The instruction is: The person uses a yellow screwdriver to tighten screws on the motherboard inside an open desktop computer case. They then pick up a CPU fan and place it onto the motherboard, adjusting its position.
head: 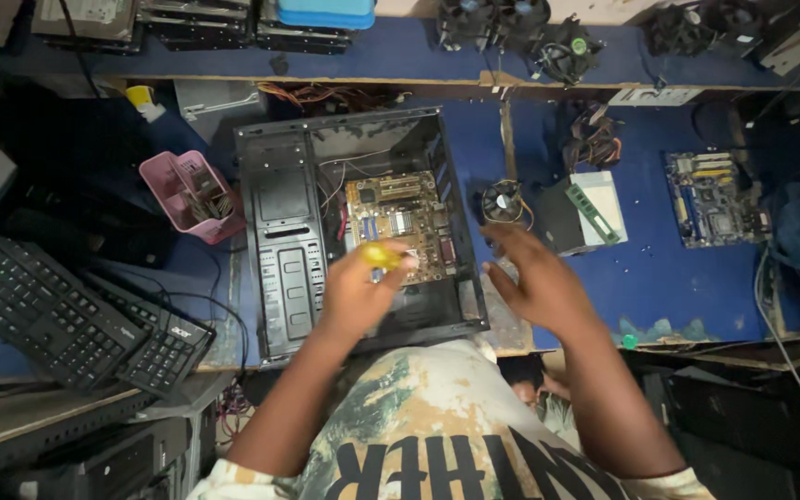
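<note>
Left hand (356, 294) fingers clamped on yellow screwdriver handle (380, 254) over open PC case (354, 227); right hand (539, 278) fingers apart, empty.

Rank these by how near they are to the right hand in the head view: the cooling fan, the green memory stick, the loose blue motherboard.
From the right hand:
1. Cooling fan, just above the fingers, beside the case.
2. Green memory stick, up and to the right, on the white box.
3. Loose blue motherboard, far right on the blue table.

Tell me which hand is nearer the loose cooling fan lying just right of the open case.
Right. The right hand hovers open just below the cooling fan. The left hand, holding a small yellow object, is farther left, over the open case.
</note>
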